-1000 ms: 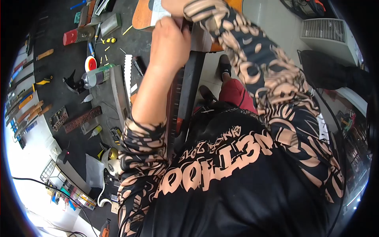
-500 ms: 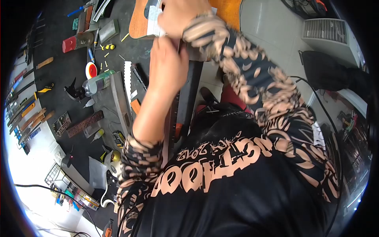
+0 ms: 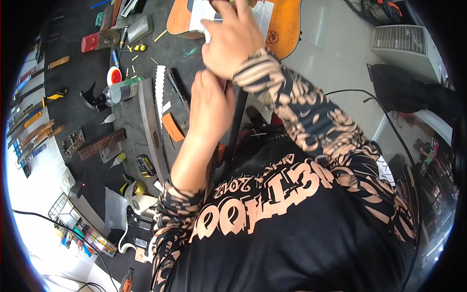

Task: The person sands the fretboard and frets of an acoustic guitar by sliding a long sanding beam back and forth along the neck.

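Observation:
An acoustic guitar [image 3: 284, 29] with an orange-brown body lies at the top of the view, its far part cut off. White sheets [image 3: 198, 17] cover part of its top around the soundhole. My right hand [image 3: 233, 46] is over the sheets at the body's near end, fingers spread and slightly bent. Just below it, my left hand [image 3: 210, 102] is closed, fingers curled together along the line of the neck. A thin dark edge shows beside its thumb, but what it grips is hidden. My forearm covers most of the neck.
Left on the dark bench are a spray bottle [image 3: 119, 92], a red-and-white tape roll [image 3: 114, 75], a notched white strip [image 3: 160, 97], a long metal bar [image 3: 151, 117] and an orange-brown block [image 3: 172, 127]. A white electric guitar body [image 3: 127, 228] lies lower left. Hand tools line the far left.
My right hand has come down and left, its fingers now spread over the sheets. My left hand appears slightly lower. The whole view has shifted a little, showing more of the guitar's right side.

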`<state>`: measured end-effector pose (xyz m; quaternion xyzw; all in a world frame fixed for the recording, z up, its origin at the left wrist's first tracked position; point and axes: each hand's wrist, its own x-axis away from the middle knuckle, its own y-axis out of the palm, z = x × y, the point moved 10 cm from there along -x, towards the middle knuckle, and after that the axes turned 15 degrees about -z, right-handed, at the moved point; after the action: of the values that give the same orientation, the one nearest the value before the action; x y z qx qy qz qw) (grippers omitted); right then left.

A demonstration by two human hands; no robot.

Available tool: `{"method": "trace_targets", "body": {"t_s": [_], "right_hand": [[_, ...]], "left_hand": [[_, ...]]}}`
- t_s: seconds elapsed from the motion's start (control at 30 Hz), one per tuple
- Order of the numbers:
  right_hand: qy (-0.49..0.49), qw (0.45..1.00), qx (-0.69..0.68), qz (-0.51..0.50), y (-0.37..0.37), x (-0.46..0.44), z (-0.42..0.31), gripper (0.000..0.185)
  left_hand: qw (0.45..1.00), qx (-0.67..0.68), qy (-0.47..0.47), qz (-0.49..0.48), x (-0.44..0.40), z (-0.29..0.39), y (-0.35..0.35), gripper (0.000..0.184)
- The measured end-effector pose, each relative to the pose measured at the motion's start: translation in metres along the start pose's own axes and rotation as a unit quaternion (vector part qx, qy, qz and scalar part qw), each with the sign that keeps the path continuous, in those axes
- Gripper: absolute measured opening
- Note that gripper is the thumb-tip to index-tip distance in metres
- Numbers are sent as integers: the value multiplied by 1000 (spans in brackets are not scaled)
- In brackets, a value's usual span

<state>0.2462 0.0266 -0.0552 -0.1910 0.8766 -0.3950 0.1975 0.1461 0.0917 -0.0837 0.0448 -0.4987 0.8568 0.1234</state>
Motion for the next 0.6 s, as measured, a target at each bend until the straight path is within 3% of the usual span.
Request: {"method": "trace_targets", "body": {"t_s": [0.13,0.27,0.43,0.53,0.6], "right_hand": [[3,1000,-19,16,-7,2,6,38],[-9,999,-5,46,-26,-40,43,35],[-32,993,111,30,-27,-97,74,38],[-67,990,121,-4,-21,-96,65,37],[-27,990,135,15,-19,-65,53,37]], "left_hand": [[999,-5,-45,-27,-1,1,3,25],[1000,-15,-16,0,-59,9,-3,26],[999,-28,-10,32,-118,12,-17,31],[998,-25,-16,47,-105,10,-17,32],[998,-44,10,38,-82,16,-11,32]]}}
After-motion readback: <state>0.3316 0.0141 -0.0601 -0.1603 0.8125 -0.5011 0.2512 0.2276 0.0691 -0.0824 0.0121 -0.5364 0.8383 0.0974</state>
